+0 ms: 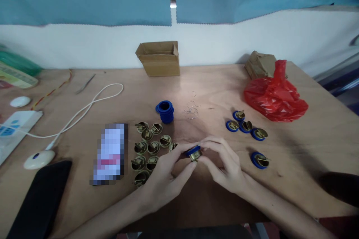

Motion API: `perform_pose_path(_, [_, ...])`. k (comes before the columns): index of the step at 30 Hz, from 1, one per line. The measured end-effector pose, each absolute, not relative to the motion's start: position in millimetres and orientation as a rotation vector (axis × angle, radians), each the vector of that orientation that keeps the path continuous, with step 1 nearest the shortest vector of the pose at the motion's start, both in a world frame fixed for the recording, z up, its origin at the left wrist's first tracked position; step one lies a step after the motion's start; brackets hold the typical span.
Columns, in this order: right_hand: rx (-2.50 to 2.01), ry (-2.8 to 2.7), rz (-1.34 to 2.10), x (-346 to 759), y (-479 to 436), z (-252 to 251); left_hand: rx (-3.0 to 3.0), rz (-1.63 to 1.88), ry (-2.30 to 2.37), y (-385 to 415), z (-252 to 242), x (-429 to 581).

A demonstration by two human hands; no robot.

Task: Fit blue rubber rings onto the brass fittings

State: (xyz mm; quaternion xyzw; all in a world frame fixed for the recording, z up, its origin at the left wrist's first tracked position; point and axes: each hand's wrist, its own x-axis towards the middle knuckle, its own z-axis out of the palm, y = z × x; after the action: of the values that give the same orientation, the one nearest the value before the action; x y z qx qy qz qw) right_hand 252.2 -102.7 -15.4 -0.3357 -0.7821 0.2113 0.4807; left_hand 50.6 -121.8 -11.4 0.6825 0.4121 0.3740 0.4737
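Observation:
Above the front of the table, a round brass fitting with a blue ring (194,153) is pinched between both hands. My left hand (168,173) grips its left side with thumb and fingers. My right hand (226,161) holds the right side with its fingertips. Several brass fittings (141,147) without blue rings lie left of the hands, some partly hidden by my left hand. A stack of blue rings (167,115) stands behind them. Several thin wire rings (192,110) lie beyond the hands. To the right are several brass fittings with blue rings (246,126).
An open cardboard box (162,65) stands at the wall. A red plastic bag (276,99) and a brown package (259,65) sit back right. On the left lie a phone (110,153), a black object (42,198), a white cable (81,111) and a white rounded device (39,159).

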Motion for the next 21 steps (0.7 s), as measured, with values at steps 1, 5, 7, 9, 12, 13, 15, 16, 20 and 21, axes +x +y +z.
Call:
perform_pose_path(1, [-0.815,-1.906,0.506,252.0,-102.9,-15.9,1.681,0.918,1.017,-122.0,-11.7,50.6])
perform_pose_path(5, [-0.817,-1.889,0.474,250.5,-103.0,-17.5,1.733,0.924,1.052,-122.2,-13.5,50.9])
perform_pose_path(7, [-0.834,-1.886,0.477,248.9,-103.5,-18.2,1.746,0.923,1.067,-122.6,-14.7,51.5])
perform_pose_path(9, [-0.843,-1.888,0.481,247.2,-104.9,-19.2,1.753,0.921,1.079,-123.4,-16.0,52.4])
perform_pose_path(12, [-0.852,-1.889,0.464,245.8,-107.5,-21.8,1.762,0.925,1.085,-124.8,-18.1,53.8])
perform_pose_path(13, [-0.859,-1.894,0.459,245.9,-108.0,-23.0,1.767,0.922,1.090,-125.2,-18.8,54.4])
perform_pose_path(15, [-0.881,-1.918,0.457,246.8,-108.1,-25.8,1.784,0.913,1.103,-125.7,-20.0,55.4])
perform_pose_path(16, [-0.891,-1.937,0.459,247.5,-107.7,-27.3,1.793,0.908,1.109,-126.0,-20.5,55.9])
perform_pose_path(20, [-0.895,-1.994,0.468,249.5,-105.1,-31.4,1.843,0.932,1.086,-126.8,-20.6,57.1])
perform_pose_path(21, [-0.894,-1.999,0.470,249.7,-104.8,-31.7,1.848,0.938,1.079,-127.0,-20.3,57.0])
